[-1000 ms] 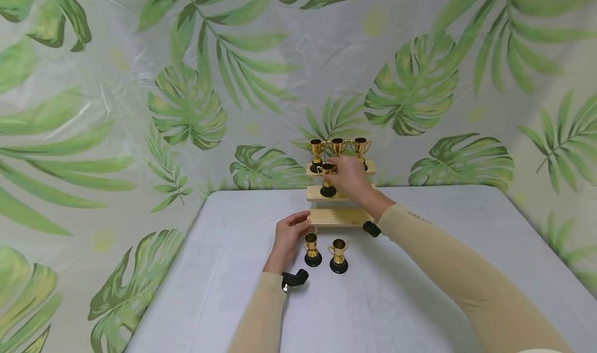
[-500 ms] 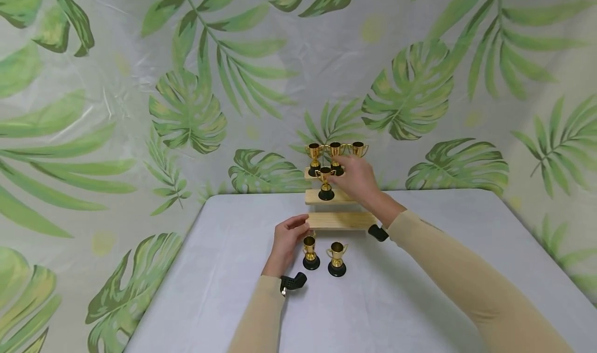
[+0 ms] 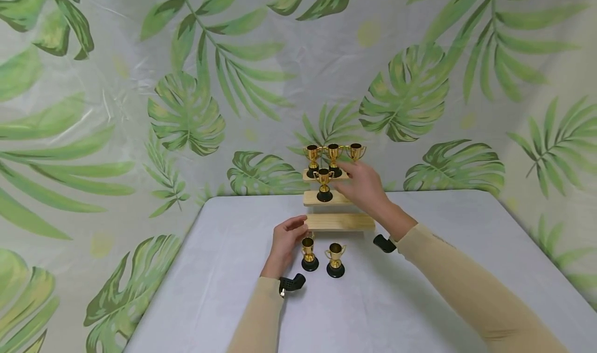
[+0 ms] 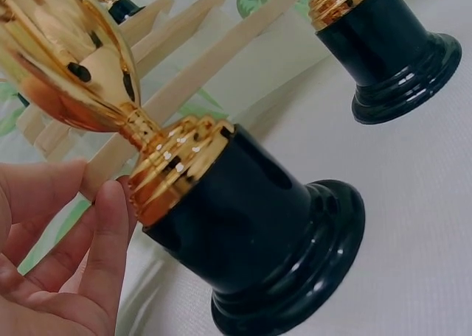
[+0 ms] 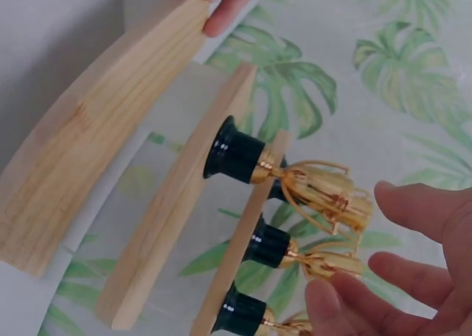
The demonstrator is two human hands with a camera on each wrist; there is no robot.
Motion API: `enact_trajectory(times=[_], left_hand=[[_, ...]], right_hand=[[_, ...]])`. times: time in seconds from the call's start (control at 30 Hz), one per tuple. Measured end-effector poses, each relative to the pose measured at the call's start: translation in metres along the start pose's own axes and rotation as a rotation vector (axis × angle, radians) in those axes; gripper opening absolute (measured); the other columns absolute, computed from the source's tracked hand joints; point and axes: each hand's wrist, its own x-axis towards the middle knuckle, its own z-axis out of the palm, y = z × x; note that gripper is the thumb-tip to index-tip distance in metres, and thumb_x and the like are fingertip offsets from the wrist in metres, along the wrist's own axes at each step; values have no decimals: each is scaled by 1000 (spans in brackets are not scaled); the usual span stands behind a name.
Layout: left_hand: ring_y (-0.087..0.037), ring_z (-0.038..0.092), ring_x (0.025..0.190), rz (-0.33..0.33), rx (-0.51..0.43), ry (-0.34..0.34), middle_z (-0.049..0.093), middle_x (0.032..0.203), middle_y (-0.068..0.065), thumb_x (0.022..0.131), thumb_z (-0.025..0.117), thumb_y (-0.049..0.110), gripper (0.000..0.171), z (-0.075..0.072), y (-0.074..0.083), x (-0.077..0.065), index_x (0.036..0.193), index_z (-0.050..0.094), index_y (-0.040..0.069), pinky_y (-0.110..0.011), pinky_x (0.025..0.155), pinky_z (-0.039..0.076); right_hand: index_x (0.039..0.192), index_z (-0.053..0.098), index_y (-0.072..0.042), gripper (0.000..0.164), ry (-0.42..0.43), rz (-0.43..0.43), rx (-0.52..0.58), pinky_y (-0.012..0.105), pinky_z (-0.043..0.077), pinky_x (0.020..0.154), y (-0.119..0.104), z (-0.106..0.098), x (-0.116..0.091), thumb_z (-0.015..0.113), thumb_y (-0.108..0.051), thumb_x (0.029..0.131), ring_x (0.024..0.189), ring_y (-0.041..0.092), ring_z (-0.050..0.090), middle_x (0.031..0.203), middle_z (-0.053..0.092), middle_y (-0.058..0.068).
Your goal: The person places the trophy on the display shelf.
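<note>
A gold trophy cup with a black base [image 3: 324, 184] stands upright on the left part of the middle wooden shelf [image 5: 158, 229]. My right hand [image 3: 367, 188] is just right of that cup, fingers spread and apart from it; the right wrist view shows a gap between the fingertips [image 5: 383, 196] and the cup. With thumb and fingers, my left hand [image 3: 284, 241] pinches the left end of the lowest shelf [image 3: 340, 222]. Two more trophy cups stand on the table before the shelves, one [image 4: 228, 218] close to the left hand, the other [image 3: 335, 259] to its right.
Three trophy cups, the middle one [image 3: 333, 158] among them, line the top shelf [image 3: 309, 175], their handles close together. The stepped stand is on a white-covered table [image 3: 224, 270], with a leaf-patterned sheet [image 3: 261, 99] behind it.
The right hand has let go of the trophy cup on the middle shelf and drawn away to the right. The left hand keeps its hold on the shelf end. The head view has shifted slightly.
</note>
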Motion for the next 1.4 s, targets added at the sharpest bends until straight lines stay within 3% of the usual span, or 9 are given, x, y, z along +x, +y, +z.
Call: enact_trajectory(times=[0.3, 0.63, 1.03, 1.4], left_hand=[[-22, 71, 93, 7, 1, -4, 69, 116, -14, 90, 74, 2, 28, -1, -2, 2, 118, 74, 5, -32, 85, 59], [-22, 71, 91, -9, -2, -8, 69, 115, -14, 90, 74, 2, 29, -1, -5, 1, 118, 74, 5, -33, 86, 59], [-21, 71, 89, -2, 13, -10, 68, 119, -17, 92, 70, 0, 29, 0, -3, 3, 121, 72, 3, -30, 83, 59], [-20, 71, 89, -10, 11, -5, 69, 115, -14, 91, 74, 2, 29, -1, -3, 4, 119, 74, 5, -30, 84, 59]], right_hand=[[138, 63, -10, 60, 13, -29, -10, 45, 53, 69, -1, -2, -24, 83, -31, 85, 93, 29, 63, 113, 66, 13], [136, 65, -15, 56, 3, -16, 69, 47, 58, 72, -2, 8, -55, 83, -31, 85, 100, 31, 67, 125, 66, 11], [135, 66, -14, 56, -21, 29, 141, 45, 59, 81, -3, 18, -81, 84, -29, 84, 104, 30, 66, 124, 67, 10], [133, 68, -17, 53, -117, 75, 168, 42, 59, 82, -6, 28, -103, 85, -25, 84, 107, 29, 65, 126, 66, 8]])
